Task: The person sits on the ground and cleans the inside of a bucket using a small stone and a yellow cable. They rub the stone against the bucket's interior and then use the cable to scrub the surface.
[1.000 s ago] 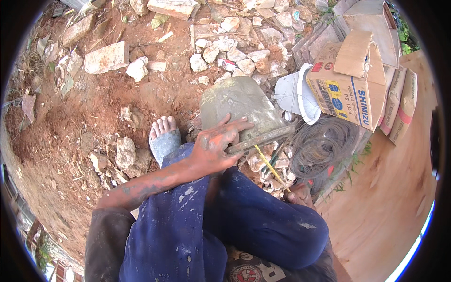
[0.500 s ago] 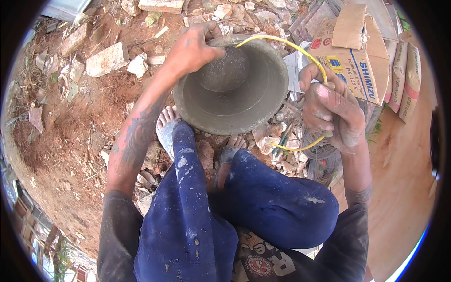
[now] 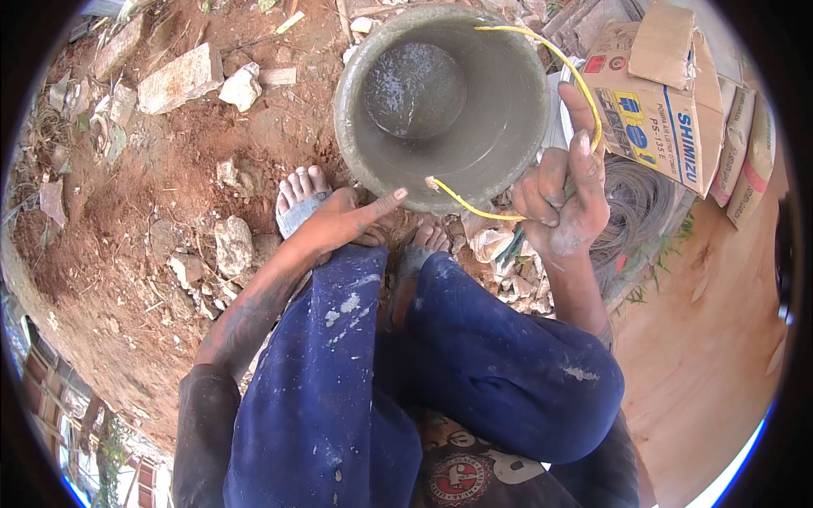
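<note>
A grey, mortar-coated bucket (image 3: 508, 110) rests on the ground in front of my feet, its mouth turned up toward me and its inside wet. A thin yellow cord (image 3: 590, 93) arches from the far rim out to the right and back to the near rim, where its end is frayed or lumpy. My right hand (image 3: 563, 190) is closed around the cord beside the bucket, one finger stretched upward. Close to the near-left rim, my left hand (image 3: 343, 222) points its thumb or finger at the bucket. Its other fingers are partly bent over my shin and hold nothing visible.
A cardboard box (image 3: 652, 110) stands to the right, with paper sacks (image 3: 745, 161) behind it. Below it lies a coil of wire (image 3: 631, 212) next to a wooden board (image 3: 703, 322). Stones and a broken block (image 3: 179, 79) litter the reddish soil at left.
My left hand has let go of the bucket's far-left rim and come back to the near side. The bucket now tilts more toward me, and the cord's loose end has moved to its near rim.
</note>
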Motion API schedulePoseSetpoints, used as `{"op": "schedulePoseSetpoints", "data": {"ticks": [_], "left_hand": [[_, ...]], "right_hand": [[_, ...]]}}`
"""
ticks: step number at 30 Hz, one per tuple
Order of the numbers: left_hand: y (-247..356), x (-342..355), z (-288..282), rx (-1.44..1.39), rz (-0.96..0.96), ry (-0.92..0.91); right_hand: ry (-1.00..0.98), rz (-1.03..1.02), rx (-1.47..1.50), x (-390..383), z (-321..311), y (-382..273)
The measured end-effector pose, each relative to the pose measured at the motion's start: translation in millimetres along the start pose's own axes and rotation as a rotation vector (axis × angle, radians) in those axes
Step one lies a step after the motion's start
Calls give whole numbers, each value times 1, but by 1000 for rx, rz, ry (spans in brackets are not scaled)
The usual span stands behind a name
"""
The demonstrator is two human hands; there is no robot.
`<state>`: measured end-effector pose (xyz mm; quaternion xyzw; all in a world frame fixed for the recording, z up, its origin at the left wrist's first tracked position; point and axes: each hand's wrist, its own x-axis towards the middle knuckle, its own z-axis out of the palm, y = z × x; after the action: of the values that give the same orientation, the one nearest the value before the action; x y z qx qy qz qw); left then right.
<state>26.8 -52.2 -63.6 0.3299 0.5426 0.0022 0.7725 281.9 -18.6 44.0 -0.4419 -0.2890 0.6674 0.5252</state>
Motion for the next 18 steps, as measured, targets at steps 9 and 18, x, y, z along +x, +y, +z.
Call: {"op": "schedulePoseSetpoints", "data": {"ticks": [9, 18], "left_hand": [[30, -22, 37, 792, 134, -475], [49, 33, 39, 839, 477, 7]], "right_hand": [[-70, -91, 95, -34, -34, 17], [22, -117, 131, -26, -28, -3]]}}
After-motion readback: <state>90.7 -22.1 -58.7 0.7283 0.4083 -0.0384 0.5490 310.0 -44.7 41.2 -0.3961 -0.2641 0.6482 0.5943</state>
